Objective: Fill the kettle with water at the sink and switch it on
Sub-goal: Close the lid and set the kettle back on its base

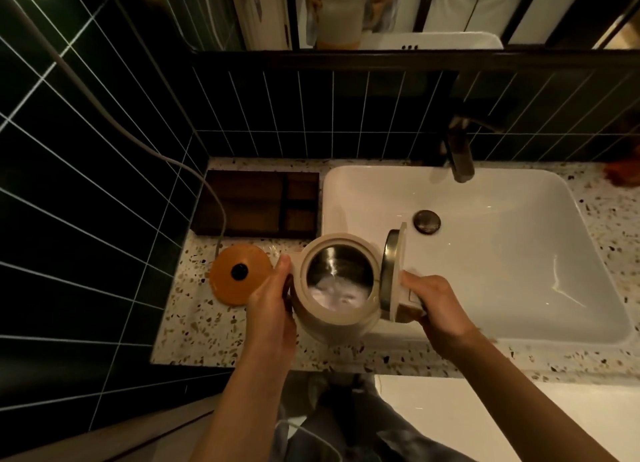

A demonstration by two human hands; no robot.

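A cream kettle (332, 318) with a steel inside is held above the counter's front edge, at the sink's left corner. Its hinged lid (393, 271) stands open on the right side. My right hand (434, 309) grips the kettle's handle. My left hand (272, 300) presses against the kettle's left side, thumb near the spout. The round orange kettle base (239, 274) lies on the counter to the left, with its grey cord (194, 174) running up the wall. The white sink (485, 253) has a dark tap (460, 153) at the back and a round drain plug (426, 221).
A dark wooden tray (256, 203) with compartments sits at the back left of the speckled counter (197, 326). Dark green tiled walls (86, 184) close in the left and back. A mirror (381, 11) hangs above.
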